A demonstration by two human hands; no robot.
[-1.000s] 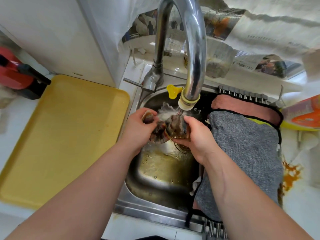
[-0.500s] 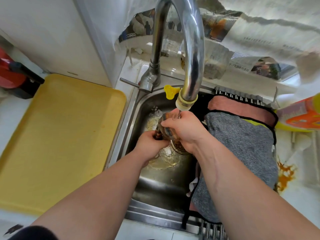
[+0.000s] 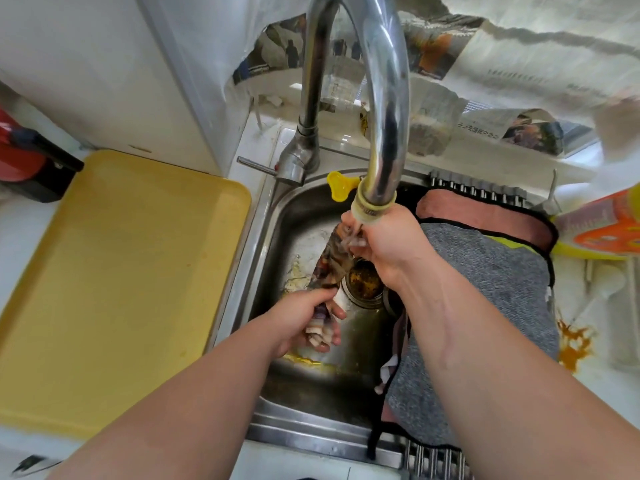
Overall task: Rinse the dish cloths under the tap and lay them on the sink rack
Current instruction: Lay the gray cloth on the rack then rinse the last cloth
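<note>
A wet patterned dish cloth [image 3: 330, 263] is stretched into a twisted rope over the steel sink [image 3: 273, 216]. My right hand [image 3: 384, 242] grips its top end just under the tap [image 3: 381, 109] spout, where water runs onto it. My left hand [image 3: 308, 318] grips its lower end, lower down in the basin. On the sink rack [image 3: 478, 185] at the right lie a grey cloth [image 3: 485, 306] and, under it, a pink cloth [image 3: 478, 216].
A yellow tray [image 3: 114, 282] lies on the counter left of the sink. A yellow plug [image 3: 339, 185] sits at the sink's back edge. The drain strainer [image 3: 363, 280] is below the cloth. An orange and yellow pack [image 3: 606, 230] stands at the far right. Newspaper covers the back wall.
The cloth was bunched between both hands under the spout. My left hand has slid down and toward me along it, drawing it out long, while my right hand stays at the spout.
</note>
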